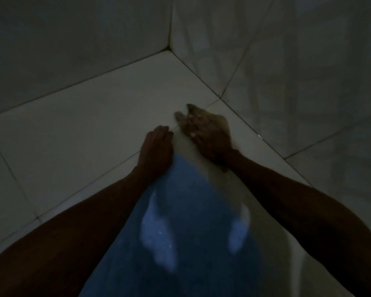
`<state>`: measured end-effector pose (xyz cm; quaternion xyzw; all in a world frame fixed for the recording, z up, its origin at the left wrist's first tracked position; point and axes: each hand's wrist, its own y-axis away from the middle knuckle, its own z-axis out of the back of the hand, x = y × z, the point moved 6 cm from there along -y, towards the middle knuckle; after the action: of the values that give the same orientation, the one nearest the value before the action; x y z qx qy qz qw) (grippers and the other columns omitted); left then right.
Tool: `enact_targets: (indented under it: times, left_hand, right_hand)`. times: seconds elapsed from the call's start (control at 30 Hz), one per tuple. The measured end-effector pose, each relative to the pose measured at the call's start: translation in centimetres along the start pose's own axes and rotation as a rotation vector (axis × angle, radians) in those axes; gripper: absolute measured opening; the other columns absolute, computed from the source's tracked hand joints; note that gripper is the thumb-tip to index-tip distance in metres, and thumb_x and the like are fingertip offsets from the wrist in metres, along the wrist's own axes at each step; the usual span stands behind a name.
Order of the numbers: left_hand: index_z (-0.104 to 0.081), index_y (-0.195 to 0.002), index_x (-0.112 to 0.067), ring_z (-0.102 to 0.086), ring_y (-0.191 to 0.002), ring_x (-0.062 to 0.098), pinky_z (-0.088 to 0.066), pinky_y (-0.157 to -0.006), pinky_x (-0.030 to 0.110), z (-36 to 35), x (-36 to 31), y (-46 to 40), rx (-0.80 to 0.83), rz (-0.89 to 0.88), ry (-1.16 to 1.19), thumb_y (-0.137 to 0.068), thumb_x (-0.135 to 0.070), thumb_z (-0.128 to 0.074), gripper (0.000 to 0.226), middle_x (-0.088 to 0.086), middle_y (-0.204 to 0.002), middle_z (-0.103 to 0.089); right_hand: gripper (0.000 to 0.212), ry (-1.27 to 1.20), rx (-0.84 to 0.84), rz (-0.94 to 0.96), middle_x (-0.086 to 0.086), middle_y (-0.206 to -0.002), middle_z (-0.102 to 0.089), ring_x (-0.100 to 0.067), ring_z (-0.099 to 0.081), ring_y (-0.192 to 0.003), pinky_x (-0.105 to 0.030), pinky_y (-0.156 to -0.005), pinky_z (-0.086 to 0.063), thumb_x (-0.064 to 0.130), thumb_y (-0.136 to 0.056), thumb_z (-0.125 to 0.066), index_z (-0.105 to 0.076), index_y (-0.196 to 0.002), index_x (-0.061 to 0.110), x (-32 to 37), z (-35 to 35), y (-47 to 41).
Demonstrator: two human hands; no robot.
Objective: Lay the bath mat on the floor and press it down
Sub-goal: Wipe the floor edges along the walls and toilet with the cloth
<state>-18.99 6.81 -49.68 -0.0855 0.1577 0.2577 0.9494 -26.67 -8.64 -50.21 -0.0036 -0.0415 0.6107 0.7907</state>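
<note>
Glossy tiled floor (90,116): left hand (156,146) grip clenched on fuzzy blue mat (180,232), blurred right hand (206,133) released.

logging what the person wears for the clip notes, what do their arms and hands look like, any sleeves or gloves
Both forearms are bare, with no sleeves in view. The left hand and right hand wear no gloves. The dim, blurred picture shows no watch or rings.

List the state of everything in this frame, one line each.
bath mat: blue with pale patches, near the floor; too dark and blurred to tell if flat.
left hand: fingers curled at the mat's far end; grip unclear.
right hand: motion-blurred, fingers spread, holding nothing.
floor: pale tiles, bare around the mat.
walls: tiled, meeting in a corner.
</note>
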Motion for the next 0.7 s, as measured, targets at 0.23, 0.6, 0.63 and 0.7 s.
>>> enact_targets:
  times: [0.23,0.6,0.63,0.7]
  left_hand:
    - [-0.048,-0.123,0.008,-0.041,-0.121,0.044,-0.03,-0.098,0.05,0.0,-0.4,5.9,-0.053,0.213,-0.129,-0.082,-0.017,-0.045,0.048,0.028,-0.13,-0.047]
    - [-0.03,-0.145,0.003,-0.016,-0.144,0.037,-0.013,-0.114,0.05,-3.3,-9.0,8.9,-0.023,0.396,-0.097,-0.097,-0.041,-0.022,0.065,0.023,-0.154,-0.024]
    - [-0.029,-0.145,0.002,-0.014,-0.144,0.037,-0.012,-0.115,0.05,-3.5,-9.7,8.6,-0.013,0.414,-0.088,-0.097,-0.043,-0.022,0.067,0.023,-0.154,-0.023]
    - [-0.027,-0.146,0.003,-0.013,-0.145,0.038,-0.013,-0.114,0.05,-4.2,-11.1,8.2,0.008,0.426,-0.095,-0.099,-0.041,-0.027,0.064,0.023,-0.155,-0.02]
  right_hand:
    - [0.054,-0.089,0.017,0.397,-0.008,-0.158,-0.031,-0.028,-0.022,-0.148,-0.045,-0.121,-0.016,0.036,-0.104,-0.025,-0.031,-0.153,0.013,3.8,-1.4,8.0]
    - [0.042,-0.101,-0.224,0.36,-0.013,-0.144,-0.051,-0.027,-0.049,-0.132,-0.041,-0.116,-0.029,0.027,-0.104,-0.042,-0.052,-0.14,0.007,-5.4,-0.3,9.0]
    - [0.044,-0.085,-0.205,0.331,-0.014,-0.146,-0.048,-0.028,-0.046,-0.134,-0.042,-0.117,-0.028,0.026,-0.104,-0.041,-0.049,-0.142,0.007,-6.2,-0.1,8.7]
    - [0.048,-0.054,-0.156,0.227,-0.018,-0.153,-0.036,-0.032,-0.038,-0.141,-0.047,-0.117,-0.027,0.024,-0.103,-0.037,-0.039,-0.149,0.007,-8.6,0.1,8.7]
